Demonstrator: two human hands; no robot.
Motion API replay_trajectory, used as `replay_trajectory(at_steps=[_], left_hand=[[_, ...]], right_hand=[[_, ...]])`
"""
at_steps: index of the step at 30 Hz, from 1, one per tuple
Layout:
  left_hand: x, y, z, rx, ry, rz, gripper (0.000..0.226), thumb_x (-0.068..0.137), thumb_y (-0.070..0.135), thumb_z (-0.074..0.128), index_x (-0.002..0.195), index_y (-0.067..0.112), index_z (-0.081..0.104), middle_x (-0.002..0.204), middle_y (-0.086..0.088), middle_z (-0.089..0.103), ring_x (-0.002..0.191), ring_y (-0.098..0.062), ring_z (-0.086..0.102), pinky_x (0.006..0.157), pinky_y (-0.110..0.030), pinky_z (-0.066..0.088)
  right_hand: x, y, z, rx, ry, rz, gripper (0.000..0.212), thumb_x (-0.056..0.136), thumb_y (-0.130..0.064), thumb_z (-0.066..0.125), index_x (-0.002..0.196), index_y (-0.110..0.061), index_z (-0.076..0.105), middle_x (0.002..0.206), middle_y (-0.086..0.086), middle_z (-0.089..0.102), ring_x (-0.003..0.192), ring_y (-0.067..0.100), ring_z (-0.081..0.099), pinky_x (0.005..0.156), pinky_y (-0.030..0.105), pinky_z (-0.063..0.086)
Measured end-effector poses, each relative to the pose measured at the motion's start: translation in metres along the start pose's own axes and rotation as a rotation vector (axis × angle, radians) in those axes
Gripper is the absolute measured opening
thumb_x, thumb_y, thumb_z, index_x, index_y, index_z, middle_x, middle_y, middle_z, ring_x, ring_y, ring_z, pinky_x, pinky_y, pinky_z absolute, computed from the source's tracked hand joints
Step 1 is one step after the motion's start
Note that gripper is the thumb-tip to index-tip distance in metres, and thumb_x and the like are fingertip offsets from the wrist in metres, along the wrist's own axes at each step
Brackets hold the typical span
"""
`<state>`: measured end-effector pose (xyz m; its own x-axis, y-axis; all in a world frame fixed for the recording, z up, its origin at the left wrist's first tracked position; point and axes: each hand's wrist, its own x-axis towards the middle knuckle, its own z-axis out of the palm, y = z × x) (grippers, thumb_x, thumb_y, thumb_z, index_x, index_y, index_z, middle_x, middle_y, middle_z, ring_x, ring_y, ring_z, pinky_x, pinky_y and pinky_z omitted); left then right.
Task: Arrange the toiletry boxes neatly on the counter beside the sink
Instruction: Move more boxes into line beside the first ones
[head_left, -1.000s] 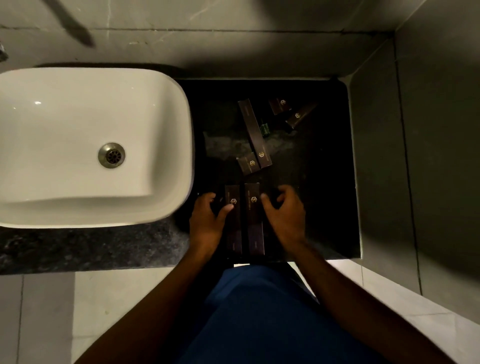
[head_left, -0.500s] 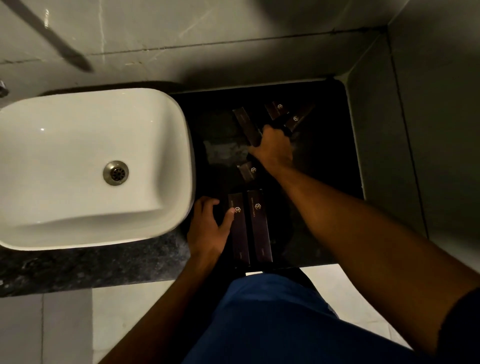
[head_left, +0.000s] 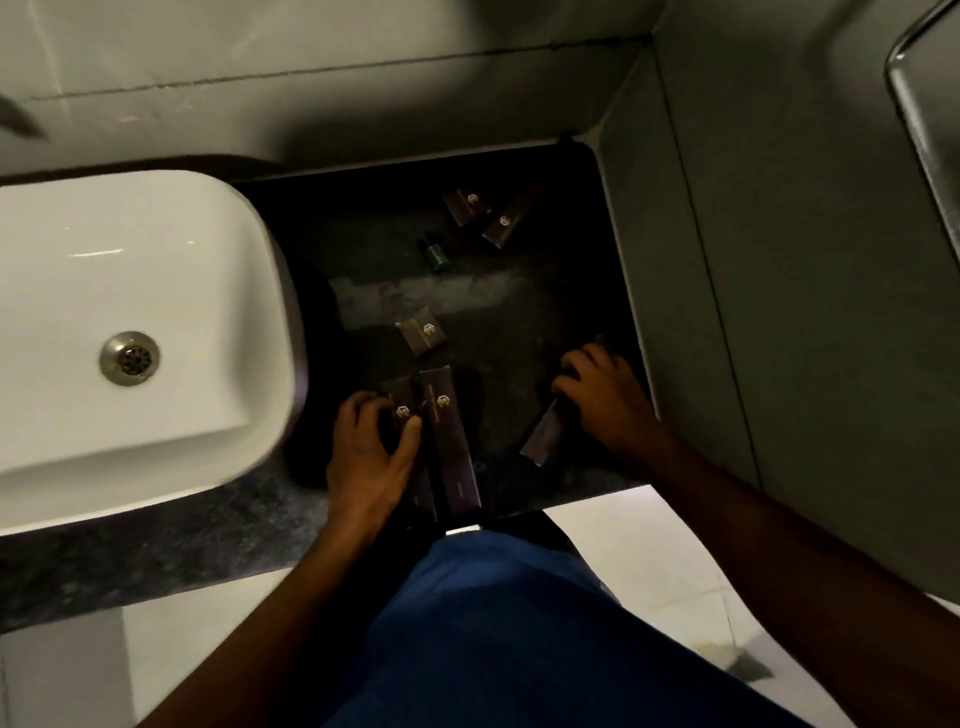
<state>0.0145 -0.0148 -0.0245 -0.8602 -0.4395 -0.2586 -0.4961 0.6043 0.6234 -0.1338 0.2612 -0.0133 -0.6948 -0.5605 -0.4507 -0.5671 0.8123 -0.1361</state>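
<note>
Two long dark toiletry boxes lie side by side at the counter's front edge: the right one (head_left: 451, 441) is fully visible, the left one (head_left: 402, 410) is partly under my left hand (head_left: 371, 452), whose fingers rest on it. My right hand (head_left: 605, 400) grips a third long dark box (head_left: 543, 436), held tilted near the counter's right side. A small square box (head_left: 423, 335) lies above the pair. Two more small boxes (head_left: 467, 205) (head_left: 506, 226) lie askew at the back.
A white basin (head_left: 130, 332) fills the left. The dark stone counter (head_left: 519, 312) ends at a grey wall (head_left: 727, 312) on the right and a tiled wall behind. A small green bottle (head_left: 435, 253) stands near the back boxes.
My right hand has taken the long box from the back middle and carried it toward the front right. My left hand stays on the left box of the pair.
</note>
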Motion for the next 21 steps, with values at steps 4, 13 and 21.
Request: replay_trajectory(at_steps=[4, 13, 21], left_hand=[[0.009, 0.017, 0.003, 0.035, -0.018, 0.074, 0.035, 0.088, 0.05, 0.059, 0.112, 0.025, 0.055, 0.134, 0.006, 0.04, 0.114, -0.011, 0.048, 0.082, -0.03, 0.045], [0.113, 0.122, 0.049, 0.11, -0.126, 0.367, 0.036, 0.091, 0.026, 0.06, 0.123, 0.009, 0.055, 0.123, -0.012, 0.053, 0.111, -0.027, 0.053, 0.094, -0.04, 0.047], [0.234, 0.202, 0.086, 0.43, -0.187, 0.368, 0.046, 0.089, 0.025, 0.057, 0.131, 0.007, 0.049, 0.132, -0.021, 0.051, 0.119, -0.043, 0.05, 0.098, -0.053, 0.044]], right_hand=[[-0.011, 0.014, 0.014, 0.18, 0.082, 0.136, 0.048, 0.09, -0.026, 0.061, 0.137, -0.023, 0.053, 0.153, 0.013, 0.033, 0.141, 0.036, 0.026, 0.116, 0.049, 0.022], [0.0, -0.028, 0.028, 0.964, 0.405, 0.891, 0.089, 0.071, -0.037, 0.082, 0.145, -0.018, 0.036, 0.144, 0.01, 0.043, 0.124, 0.034, 0.051, 0.094, 0.041, 0.045], [-0.013, -0.009, 0.054, 0.818, 0.445, 0.774, 0.054, 0.082, -0.021, 0.076, 0.131, -0.018, 0.055, 0.128, 0.008, 0.054, 0.112, 0.03, 0.058, 0.081, 0.027, 0.039]])
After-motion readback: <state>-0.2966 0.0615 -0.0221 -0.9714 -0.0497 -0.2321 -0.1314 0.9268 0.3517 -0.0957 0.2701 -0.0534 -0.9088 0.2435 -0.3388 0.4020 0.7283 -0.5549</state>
